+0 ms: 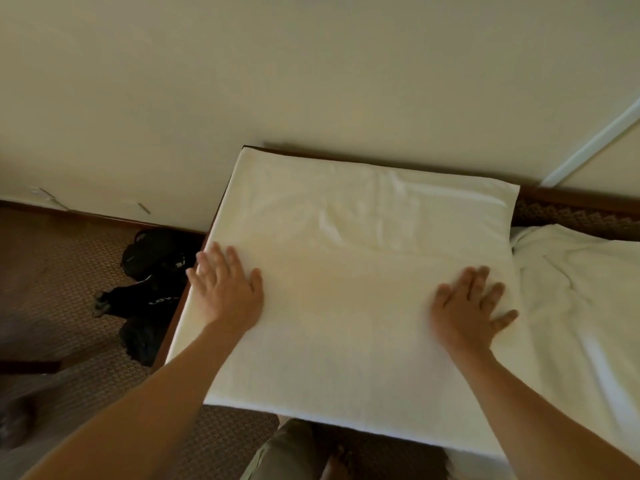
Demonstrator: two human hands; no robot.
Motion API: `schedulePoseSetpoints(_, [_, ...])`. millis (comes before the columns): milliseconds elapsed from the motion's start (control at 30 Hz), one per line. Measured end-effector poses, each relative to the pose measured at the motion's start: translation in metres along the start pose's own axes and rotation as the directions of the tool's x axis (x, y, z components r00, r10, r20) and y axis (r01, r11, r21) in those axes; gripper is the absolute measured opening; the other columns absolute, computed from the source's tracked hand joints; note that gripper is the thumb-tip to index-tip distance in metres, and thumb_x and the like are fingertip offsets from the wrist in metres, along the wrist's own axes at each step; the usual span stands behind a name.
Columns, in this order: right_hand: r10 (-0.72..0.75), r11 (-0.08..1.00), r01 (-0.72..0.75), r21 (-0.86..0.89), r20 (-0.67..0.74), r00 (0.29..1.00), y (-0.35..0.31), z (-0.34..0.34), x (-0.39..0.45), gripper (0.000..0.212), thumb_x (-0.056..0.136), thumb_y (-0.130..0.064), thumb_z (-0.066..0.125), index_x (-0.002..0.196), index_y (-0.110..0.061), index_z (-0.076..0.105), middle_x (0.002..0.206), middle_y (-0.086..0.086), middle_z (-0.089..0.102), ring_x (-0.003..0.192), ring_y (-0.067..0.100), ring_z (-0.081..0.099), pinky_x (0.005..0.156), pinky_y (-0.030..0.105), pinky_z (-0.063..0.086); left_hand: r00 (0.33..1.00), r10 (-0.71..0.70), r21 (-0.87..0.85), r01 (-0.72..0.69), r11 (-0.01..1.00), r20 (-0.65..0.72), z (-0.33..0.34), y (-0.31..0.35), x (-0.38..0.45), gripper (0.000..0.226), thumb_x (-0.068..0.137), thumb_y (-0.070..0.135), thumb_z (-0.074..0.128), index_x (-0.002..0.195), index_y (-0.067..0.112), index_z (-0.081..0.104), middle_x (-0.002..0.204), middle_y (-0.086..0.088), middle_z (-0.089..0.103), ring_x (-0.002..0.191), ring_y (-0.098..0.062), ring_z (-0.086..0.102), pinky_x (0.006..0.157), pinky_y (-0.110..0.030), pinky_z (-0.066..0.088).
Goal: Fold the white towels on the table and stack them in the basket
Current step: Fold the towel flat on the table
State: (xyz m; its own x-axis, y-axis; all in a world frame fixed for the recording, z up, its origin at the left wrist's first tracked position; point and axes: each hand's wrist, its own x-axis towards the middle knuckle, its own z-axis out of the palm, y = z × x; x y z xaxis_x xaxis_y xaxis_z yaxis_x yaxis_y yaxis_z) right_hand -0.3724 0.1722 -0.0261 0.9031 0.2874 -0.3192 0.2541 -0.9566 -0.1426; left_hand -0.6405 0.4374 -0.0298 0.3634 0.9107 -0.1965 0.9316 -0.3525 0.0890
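White towel lies spread over the desk, covering nearly all of its top; only a dark wooden edge shows along the left and far sides. A fold line runs across the middle of the cloth, with the nearer layer lying on the farther one. A second white towel lies rumpled just beside it on the right. No basket is in view.

Grip state: the left hand rests flat near the left edge of the folded layer, fingers straight and spread, holding nothing. The right hand lies flat near the right edge in the same manner, fingers splayed, nothing pinched.

Step in hand, as judged: smoothing the first fold.

Procedure for a clean result:
1. Keep both palms flat and press lightly.
2. Sweep outward from the centre toward the side edges, so trapped air and creases leave the cloth.
3. Check that the upper layer's edge runs parallel to the far hem; wrinkles remain on the far half and likely need a pass.
4. Avoid dragging the cloth off the near edge, where it overhangs.

On the carpet at left lies a dark bag.
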Motion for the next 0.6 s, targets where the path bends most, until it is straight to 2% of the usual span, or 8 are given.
schedulePoseSetpoints(67, [-0.250,0.968,0.249,-0.023,-0.051,0.967,-0.037,0.011,-0.009,0.066,0.101,-0.042,0.021,0.163,-0.020,0.014,0.172,0.005,0.003,0.157,0.037,0.007,0.117,0.071,0.003,0.963,0.269,-0.022,-0.269,0.963,-0.025,0.003,0.032,-0.006,0.071,0.102,0.052,0.015,0.163,0.015,0.008,0.170,-0.012,-0.006,0.157,-0.038,-0.003,0.123,-0.053,-0.012])
schedulePoseSetpoints(133, [-0.539,0.839,0.537,-0.088,-0.002,0.842,-0.079,0.027,-0.019,0.066,0.099,-0.045,0.028,0.160,-0.020,0.030,0.169,0.004,0.018,0.155,0.036,0.019,0.118,0.065,0.007,0.857,0.515,0.000,-0.515,0.857,0.024,0.012,0.064,-0.009,0.070,0.101,0.054,0.016,0.163,0.021,0.017,0.170,-0.008,-0.002,0.157,-0.036,0.002,0.123,-0.054,-0.007])
schedulePoseSetpoints(167, [-0.618,0.775,0.619,-0.131,0.051,0.785,-0.100,0.033,-0.020,0.065,0.101,-0.047,0.024,0.161,-0.022,0.027,0.170,0.000,0.015,0.156,0.033,0.013,0.119,0.062,0.003,0.826,0.561,0.004,-0.562,0.827,0.055,0.013,0.077,-0.004,0.068,0.102,0.055,0.016,0.163,0.026,0.017,0.170,-0.006,-0.005,0.157,-0.035,-0.002,0.124,-0.055,-0.006])
schedulePoseSetpoints(200, [-0.653,0.739,0.658,-0.144,0.081,0.753,-0.117,0.037,-0.019,0.064,0.103,-0.051,0.018,0.162,-0.026,0.021,0.170,-0.003,0.007,0.157,0.029,0.004,0.121,0.059,-0.003,0.823,0.562,0.005,-0.564,0.826,0.079,0.013,0.087,0.005,0.066,0.102,0.056,0.015,0.164,0.031,0.011,0.170,-0.003,-0.012,0.157,-0.032,-0.010,0.124,-0.055,-0.008])
schedulePoseSetpoints(267, [-0.635,0.757,0.637,-0.144,0.068,0.770,-0.143,0.035,-0.004,0.065,0.103,-0.055,0.007,0.164,-0.032,0.006,0.171,-0.007,-0.005,0.157,0.024,-0.010,0.121,0.057,-0.011,0.855,0.510,0.021,-0.514,0.858,0.091,0.010,0.094,0.035,0.066,0.102,0.059,0.012,0.162,0.037,-0.002,0.169,0.001,-0.021,0.155,-0.027,-0.021,0.123,-0.057,-0.013])
schedulePoseSetpoints(367, [-0.558,0.808,0.561,-0.180,0.073,0.827,-0.157,0.026,0.036,0.065,0.099,-0.056,-0.002,0.160,-0.036,-0.016,0.167,-0.011,-0.026,0.153,0.019,-0.028,0.121,0.056,-0.017,0.884,0.463,0.063,-0.467,0.882,0.071,0.001,0.090,0.088,0.070,0.097,0.066,0.007,0.161,0.039,-0.007,0.168,0.005,-0.024,0.155,-0.025,-0.021,0.121,-0.061,-0.012])
schedulePoseSetpoints(500, [-0.485,0.860,0.487,-0.150,0.057,0.873,-0.174,0.008,0.090,0.062,0.102,-0.055,0.001,0.160,-0.038,-0.013,0.167,-0.014,-0.023,0.155,0.020,-0.024,0.123,0.058,-0.012,0.900,0.427,0.041,-0.431,0.901,0.086,-0.013,0.093,0.151,0.076,0.092,0.072,0.002,0.161,0.041,-0.008,0.168,0.008,-0.024,0.156,-0.026,-0.020,0.121,-0.063,-0.011])
schedulePoseSetpoints(600, [-0.438,0.887,0.440,-0.143,0.043,0.898,-0.177,-0.002,0.125,0.062,0.104,-0.055,0.008,0.161,-0.039,-0.010,0.168,-0.015,-0.020,0.156,0.019,-0.020,0.124,0.058,-0.009,0.917,0.393,0.037,-0.395,0.918,0.064,-0.019,0.096,0.189,0.075,0.095,0.073,0.008,0.161,0.042,-0.006,0.169,0.008,-0.021,0.156,-0.027,-0.017,0.121,-0.063,-0.008])
